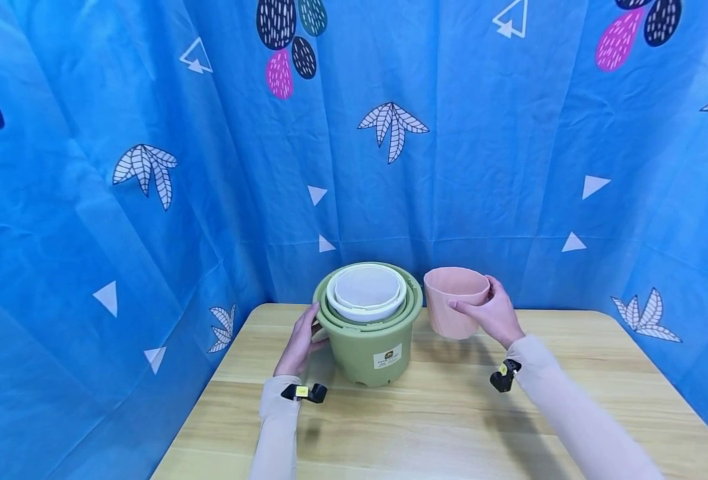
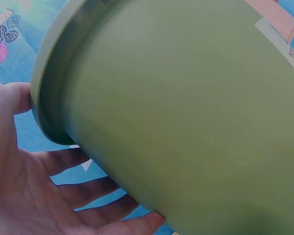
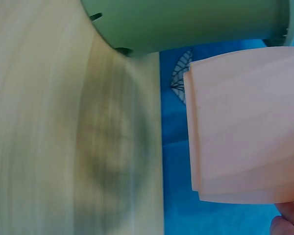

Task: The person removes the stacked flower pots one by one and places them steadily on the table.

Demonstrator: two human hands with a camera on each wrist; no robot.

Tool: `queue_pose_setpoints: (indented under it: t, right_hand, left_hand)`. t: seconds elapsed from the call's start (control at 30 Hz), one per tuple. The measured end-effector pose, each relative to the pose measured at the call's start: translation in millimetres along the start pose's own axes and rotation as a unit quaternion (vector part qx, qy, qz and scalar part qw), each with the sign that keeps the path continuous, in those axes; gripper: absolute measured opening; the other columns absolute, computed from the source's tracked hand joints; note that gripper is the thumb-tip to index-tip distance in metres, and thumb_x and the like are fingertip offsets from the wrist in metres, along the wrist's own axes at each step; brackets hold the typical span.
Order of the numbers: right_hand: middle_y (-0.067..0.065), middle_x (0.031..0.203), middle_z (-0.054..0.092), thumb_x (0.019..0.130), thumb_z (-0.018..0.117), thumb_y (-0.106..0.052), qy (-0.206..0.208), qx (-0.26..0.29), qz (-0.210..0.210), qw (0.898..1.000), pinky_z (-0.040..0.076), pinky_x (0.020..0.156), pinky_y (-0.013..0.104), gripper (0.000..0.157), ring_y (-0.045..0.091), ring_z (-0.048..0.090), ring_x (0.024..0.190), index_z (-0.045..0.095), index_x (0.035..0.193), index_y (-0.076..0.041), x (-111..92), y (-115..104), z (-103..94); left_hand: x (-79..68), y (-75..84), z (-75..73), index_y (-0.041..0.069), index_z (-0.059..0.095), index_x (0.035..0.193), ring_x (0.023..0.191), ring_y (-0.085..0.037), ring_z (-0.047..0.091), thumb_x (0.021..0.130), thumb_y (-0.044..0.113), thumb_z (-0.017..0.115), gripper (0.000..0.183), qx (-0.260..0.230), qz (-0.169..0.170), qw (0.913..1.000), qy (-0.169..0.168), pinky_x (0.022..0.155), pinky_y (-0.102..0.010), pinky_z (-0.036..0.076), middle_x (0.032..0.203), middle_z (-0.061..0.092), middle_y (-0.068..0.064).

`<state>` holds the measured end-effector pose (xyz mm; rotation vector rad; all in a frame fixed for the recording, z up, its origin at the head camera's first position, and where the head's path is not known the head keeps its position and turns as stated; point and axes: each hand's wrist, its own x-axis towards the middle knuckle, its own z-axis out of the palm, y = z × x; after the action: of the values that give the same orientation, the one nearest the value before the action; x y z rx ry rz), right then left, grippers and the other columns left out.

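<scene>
A large green flowerpot (image 1: pixel 363 357) with a paper label stands on the wooden table. Nested inside it are further pots, with a white pot (image 1: pixel 369 290) innermost. My left hand (image 1: pixel 299 343) holds the green pot by its left side, thumb at the rim; in the left wrist view its fingers (image 2: pixel 100 193) spread along the wall under the rim. To the right, my right hand (image 1: pixel 495 313) grips a pink flowerpot (image 1: pixel 450 317) by its right side, thumb in front. The pink pot hangs upright above the table; the right wrist view shows its stepped base (image 3: pixel 191 132).
The wooden table (image 1: pixel 450 427) ends just behind the pots, against a blue patterned curtain (image 1: pixel 480 167). The curtain also encloses the left and right sides. Wood surface extends in front and to the right of the pots.
</scene>
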<state>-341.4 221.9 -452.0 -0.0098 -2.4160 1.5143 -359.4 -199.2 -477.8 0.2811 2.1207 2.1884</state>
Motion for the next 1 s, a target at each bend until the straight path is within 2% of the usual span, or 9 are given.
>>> queue_pose_setpoints:
  t: [0.3, 0.73, 1.0]
  right_hand:
    - [0.027, 0.161, 0.036, 0.082, 0.086, -0.05, -0.007, 0.001, 0.015, 1.0, 0.042, 0.118, 0.058, 0.116, 0.043, 0.044, 0.143, 0.017, 0.162, -0.002, -6.0, 14.3, 8.0]
    - [0.026, 0.165, 0.03, 0.078, 0.089, -0.052, -0.015, 0.007, 0.045, 0.999, 0.038, 0.122, 0.058, 0.127, 0.042, 0.039, 0.149, 0.01, 0.164, -0.003, -11.1, 27.5, 22.0]
    - [0.026, 0.167, 0.026, 0.079, 0.087, -0.054, -0.019, 0.0, 0.054, 0.998, 0.037, 0.123, 0.058, 0.129, 0.043, 0.036, 0.15, 0.005, 0.165, -0.004, -13.4, 32.7, 24.9]
  left_hand:
    - [0.6, -1.1, -0.5, 0.015, 0.039, 0.157, 0.152, -0.043, 0.036, 0.108, 0.061, 0.035, 0.067, 0.002, -0.001, 1.0, 0.0, 0.113, -0.067, 0.044, 0.162, 0.036, -0.017]
    - [0.3, -2.4, -0.5, 0.013, 0.039, 0.156, 0.151, -0.043, 0.038, 0.108, 0.061, 0.036, 0.068, 0.0, -0.001, 1.0, 0.003, 0.113, -0.067, 0.045, 0.159, 0.038, -0.018]
    - [0.1, -1.4, -0.8, 0.014, 0.04, 0.156, 0.151, -0.041, 0.039, 0.108, 0.06, 0.035, 0.067, -0.003, 0.0, 1.0, 0.007, 0.113, -0.066, 0.045, 0.158, 0.039, -0.016]
